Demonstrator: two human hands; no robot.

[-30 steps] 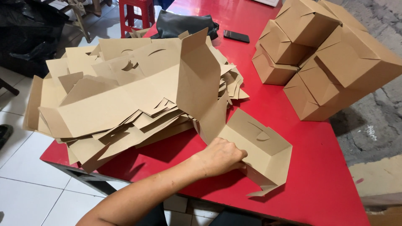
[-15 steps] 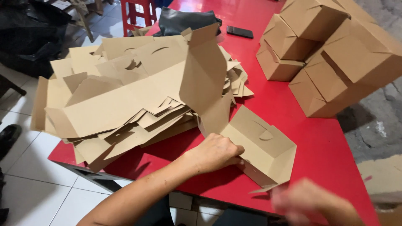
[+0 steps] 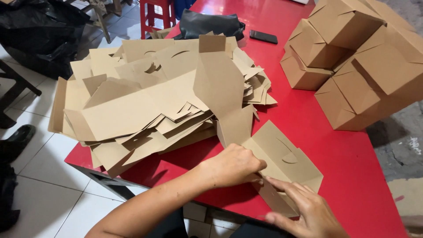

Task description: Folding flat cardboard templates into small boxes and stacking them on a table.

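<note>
Lying half-folded, tan cardboard box (image 3: 282,161), both hands pressing

table (image 3: 352,158): plain bright red
flat box blank (image 3: 282,163): plain kraft brown, unprinted
pile of blanks (image 3: 154,101): same kraft brown
folded boxes (image 3: 352,66): kraft brown, at the table's right edge
pouch (image 3: 207,24): black, possibly leather
phone (image 3: 263,36): black
floor tiles (image 3: 48,185): white
</note>
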